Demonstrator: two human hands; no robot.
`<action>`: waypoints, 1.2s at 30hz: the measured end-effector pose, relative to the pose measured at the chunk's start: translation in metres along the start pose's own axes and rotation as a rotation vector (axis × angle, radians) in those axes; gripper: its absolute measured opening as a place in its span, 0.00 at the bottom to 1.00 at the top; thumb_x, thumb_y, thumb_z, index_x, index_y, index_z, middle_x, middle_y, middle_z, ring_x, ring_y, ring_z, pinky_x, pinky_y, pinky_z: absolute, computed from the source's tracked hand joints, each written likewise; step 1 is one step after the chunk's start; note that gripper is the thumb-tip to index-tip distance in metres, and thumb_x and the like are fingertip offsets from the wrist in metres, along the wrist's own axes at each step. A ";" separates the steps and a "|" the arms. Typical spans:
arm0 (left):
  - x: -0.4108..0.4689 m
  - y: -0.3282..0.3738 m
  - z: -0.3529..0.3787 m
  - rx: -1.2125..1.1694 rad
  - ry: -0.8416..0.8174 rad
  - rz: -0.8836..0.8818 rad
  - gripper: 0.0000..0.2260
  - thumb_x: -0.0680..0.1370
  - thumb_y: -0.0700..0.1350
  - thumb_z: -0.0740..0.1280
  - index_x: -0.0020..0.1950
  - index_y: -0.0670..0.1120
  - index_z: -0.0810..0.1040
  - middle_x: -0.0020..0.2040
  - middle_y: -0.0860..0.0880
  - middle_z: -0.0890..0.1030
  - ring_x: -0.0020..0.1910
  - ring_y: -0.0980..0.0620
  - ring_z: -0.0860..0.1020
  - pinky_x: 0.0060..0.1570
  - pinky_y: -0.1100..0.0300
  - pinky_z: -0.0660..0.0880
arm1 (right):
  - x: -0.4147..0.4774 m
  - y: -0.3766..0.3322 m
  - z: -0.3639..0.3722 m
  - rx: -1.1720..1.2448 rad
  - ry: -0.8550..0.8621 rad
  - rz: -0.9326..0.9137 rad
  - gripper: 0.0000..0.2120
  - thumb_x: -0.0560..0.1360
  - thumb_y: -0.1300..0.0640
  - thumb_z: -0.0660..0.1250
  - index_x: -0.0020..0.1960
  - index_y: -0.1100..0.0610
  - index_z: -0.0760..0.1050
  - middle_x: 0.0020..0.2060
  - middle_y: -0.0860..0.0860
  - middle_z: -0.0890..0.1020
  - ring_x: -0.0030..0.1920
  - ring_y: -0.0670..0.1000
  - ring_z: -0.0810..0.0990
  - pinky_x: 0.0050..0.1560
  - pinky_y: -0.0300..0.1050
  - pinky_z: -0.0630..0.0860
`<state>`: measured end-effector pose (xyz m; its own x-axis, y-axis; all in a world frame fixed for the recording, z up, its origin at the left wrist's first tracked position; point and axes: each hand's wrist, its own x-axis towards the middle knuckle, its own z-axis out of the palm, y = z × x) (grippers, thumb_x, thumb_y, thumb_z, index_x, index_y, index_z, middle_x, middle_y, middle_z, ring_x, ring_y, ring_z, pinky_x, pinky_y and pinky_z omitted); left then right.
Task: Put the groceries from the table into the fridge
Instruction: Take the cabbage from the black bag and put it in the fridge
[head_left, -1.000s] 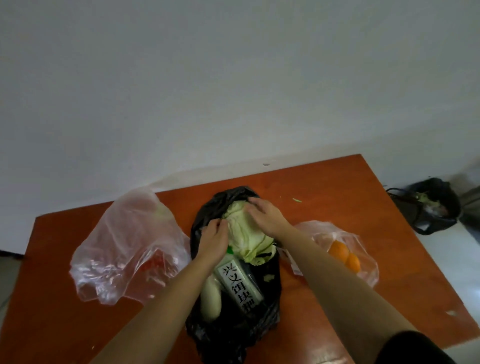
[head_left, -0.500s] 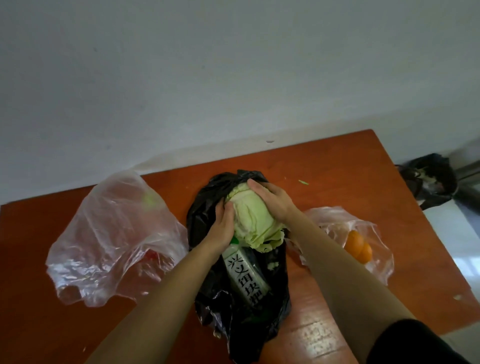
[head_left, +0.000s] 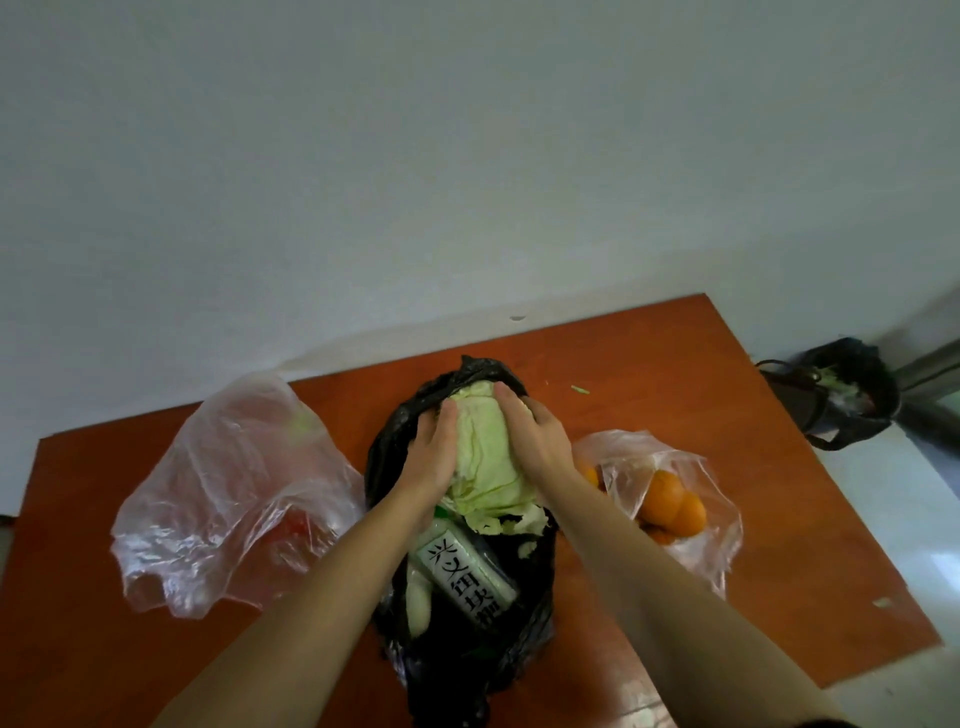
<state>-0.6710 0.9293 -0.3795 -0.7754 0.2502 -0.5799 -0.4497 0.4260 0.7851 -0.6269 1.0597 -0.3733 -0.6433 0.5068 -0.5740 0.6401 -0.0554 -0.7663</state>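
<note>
Two forearms in from near edge of table (head_left: 805, 545), meeting over black bag (head_left: 467, 654) at mid-table.

Nearest inside open bag: labelled bottle (head_left: 470, 571) lying flat, pale root vegetable (head_left: 418, 608) touching its left side; kind not certain.

Just beyond, at bag's far end: cabbage (head_left: 488, 462), overlapping bottle's green-capped end, not yet lifted clear as far as can be told. Left hand (head_left: 431, 460) laid against left flank, right hand (head_left: 540, 441) cupped over right flank and crown. Fingers of both curved round the head, pressing inward.

Handling, as judgement:
- Dense and fairly heavy. Firm at core, loose and brittle in outer leaves, with torn scraps already at near side.
- Best held low on both flanks, palms under widest part, never by leaf edges.
- Slick bag film likely to cling and drag, so worth lifting straight up.

Toward left edge: crumpled clear bag (head_left: 234, 493), something red and something green inside, blurred. Toward right edge: second clear bag (head_left: 719, 545) holding oranges (head_left: 672, 501), just beside right forearm.

Table top glossy red-brown, small green scrap (head_left: 581, 389) near far edge. Beyond far edge: plain white wall (head_left: 467, 156). Off far right corner, on pale floor (head_left: 909, 519): dark bag (head_left: 841, 395), greens inside. No fridge in view.
</note>
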 end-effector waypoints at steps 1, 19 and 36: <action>-0.007 0.009 -0.001 0.002 0.014 0.010 0.34 0.76 0.73 0.49 0.78 0.57 0.59 0.76 0.49 0.66 0.74 0.45 0.66 0.71 0.42 0.65 | -0.007 -0.006 -0.004 0.024 -0.001 -0.011 0.46 0.65 0.22 0.59 0.74 0.48 0.69 0.70 0.51 0.75 0.69 0.57 0.74 0.69 0.59 0.71; -0.142 0.124 0.054 0.120 0.072 0.382 0.49 0.63 0.81 0.47 0.76 0.53 0.64 0.73 0.48 0.70 0.71 0.45 0.69 0.71 0.43 0.65 | -0.144 -0.058 -0.146 0.332 0.027 -0.296 0.28 0.68 0.26 0.64 0.58 0.45 0.76 0.58 0.49 0.80 0.57 0.53 0.80 0.62 0.55 0.78; -0.459 0.056 0.301 0.238 -1.073 0.716 0.15 0.84 0.58 0.52 0.64 0.56 0.74 0.60 0.53 0.77 0.58 0.53 0.75 0.59 0.56 0.71 | -0.476 0.179 -0.337 0.626 1.187 -0.221 0.31 0.68 0.25 0.60 0.62 0.43 0.77 0.56 0.47 0.81 0.56 0.52 0.80 0.62 0.56 0.77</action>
<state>-0.2064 1.0998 -0.1350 -0.0225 0.9995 -0.0236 0.0858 0.0255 0.9960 -0.0648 1.0987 -0.1401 0.2429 0.9672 -0.0744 0.0708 -0.0942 -0.9930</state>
